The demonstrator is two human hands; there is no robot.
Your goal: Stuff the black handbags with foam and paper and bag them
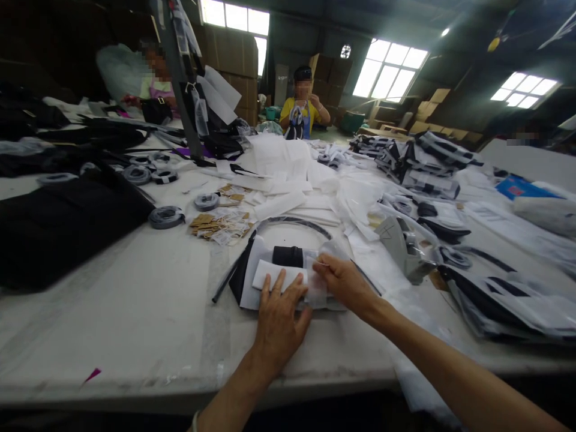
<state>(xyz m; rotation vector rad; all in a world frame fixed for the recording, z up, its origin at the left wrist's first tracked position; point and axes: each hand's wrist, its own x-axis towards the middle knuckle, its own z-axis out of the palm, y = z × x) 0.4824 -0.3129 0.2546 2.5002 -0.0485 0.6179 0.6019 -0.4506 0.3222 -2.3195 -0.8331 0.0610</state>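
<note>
A black handbag (238,282) lies flat on the table in front of me, partly covered by thin white wrapping sheet (250,288). Its handle (294,221), wrapped in clear film, arches away on the far side. A black strap piece (288,256) shows in the middle of the bag. My left hand (279,309) lies with fingers spread on a folded white sheet (274,275), pressing it on the bag. Beside it, my right hand (344,282) pinches the edge of a thin translucent sheet (318,282) at the bag's right side.
Brown tags (220,226) and coiled straps (166,216) lie beyond the bag to the left, near a large black bag (67,222). A grey tape dispenser (405,249) stands to the right, before stacked wrapped bags (508,300). A person in yellow (288,111) works across the table.
</note>
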